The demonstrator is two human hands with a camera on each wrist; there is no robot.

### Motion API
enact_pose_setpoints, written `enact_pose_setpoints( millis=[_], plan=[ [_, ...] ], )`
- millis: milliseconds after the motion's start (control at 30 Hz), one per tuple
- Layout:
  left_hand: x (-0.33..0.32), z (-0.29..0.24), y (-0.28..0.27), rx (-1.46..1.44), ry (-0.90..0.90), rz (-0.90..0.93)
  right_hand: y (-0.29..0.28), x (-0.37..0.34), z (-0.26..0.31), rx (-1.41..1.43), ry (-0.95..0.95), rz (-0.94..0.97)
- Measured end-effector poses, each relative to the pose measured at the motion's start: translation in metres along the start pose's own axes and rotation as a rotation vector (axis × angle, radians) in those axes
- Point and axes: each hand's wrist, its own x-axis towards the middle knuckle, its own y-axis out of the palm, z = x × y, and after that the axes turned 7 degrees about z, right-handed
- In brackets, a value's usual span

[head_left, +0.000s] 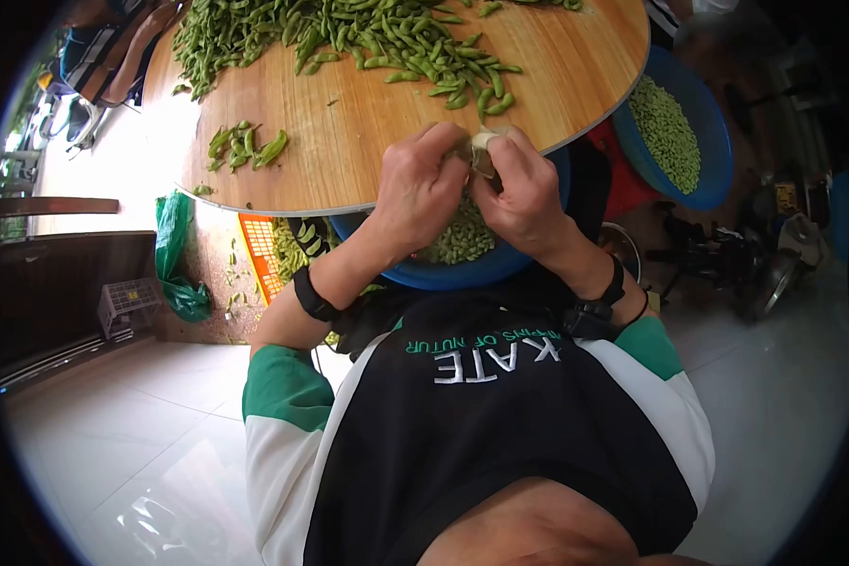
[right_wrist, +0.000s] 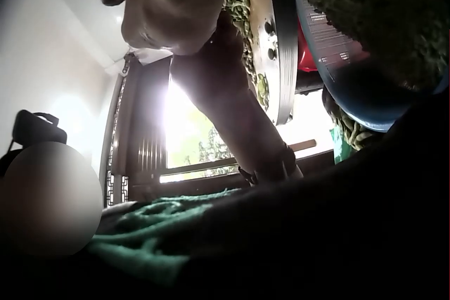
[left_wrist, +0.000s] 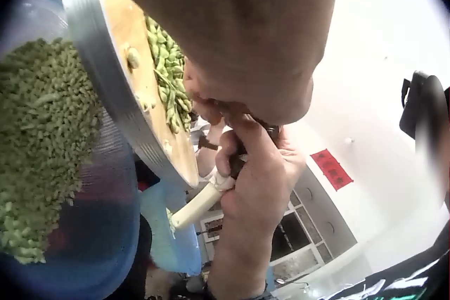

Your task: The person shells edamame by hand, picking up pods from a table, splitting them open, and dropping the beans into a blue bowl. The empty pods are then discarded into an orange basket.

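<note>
In the head view, my left hand (head_left: 420,184) and right hand (head_left: 519,193) meet with curled fingers at the table's near edge, over a blue basin (head_left: 415,275) of shelled green beans (head_left: 462,241). Their fingertips pinch together around something small and mostly hidden; I cannot tell what it is. A pale, tube-like cover (left_wrist: 200,205) sticks out from the right hand's fingers in the left wrist view. Just beyond the fingertips, soybean pods (head_left: 491,85) trail from a large heap on the round wooden table (head_left: 340,141). The right wrist view is dark, its fingertips hidden.
At the right, a second blue basin (head_left: 712,174) holds more shelled beans. A small group of pods (head_left: 245,146) lies on the table's left. An orange basket (head_left: 257,250) and a green plastic bag (head_left: 174,259) are below it. Another person's arm (head_left: 132,57) shows at the upper left.
</note>
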Motion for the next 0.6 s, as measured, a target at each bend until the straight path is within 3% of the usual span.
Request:
enact_pose_setpoints(
  millis=[133, 200, 233, 300, 333, 400, 467, 533, 600],
  plan=[
    [0.002, 0.006, 0.003, 0.011, -0.04, -0.012, 0.001, 0.001, 0.0, -0.069, -0.004, 0.027],
    [-0.002, 0.009, -0.004, 0.094, -0.014, 0.111, -0.003, 0.001, -0.004, -0.061, -0.024, 0.009],
    [-0.004, 0.01, -0.01, 0.095, -0.016, 0.113, -0.012, 0.001, -0.007, 0.091, 0.156, 0.048],
    [-0.009, 0.013, -0.027, -0.311, -0.06, 0.254, -0.027, -0.003, -0.012, 0.422, 0.463, 0.07],
    [-0.01, 0.019, -0.034, -0.308, -0.055, 0.254, -0.035, -0.003, -0.013, 0.421, 0.459, 0.066],
    [-0.017, 0.037, -0.042, -0.602, -0.179, 0.263, -0.045, -0.006, -0.011, 0.752, 0.732, 0.181],
    [-0.021, 0.046, -0.038, -0.614, -0.157, 0.272, -0.036, -0.012, -0.012, 0.784, 0.696, 0.146],
    [-0.026, 0.049, -0.028, -0.764, -0.347, 0.14, -0.029, -0.016, -0.017, 0.75, 0.617, 0.162],
    [-0.025, 0.053, -0.025, -0.712, -0.319, 0.18, -0.025, -0.015, -0.017, 0.77, 0.627, 0.13]
  ],
)
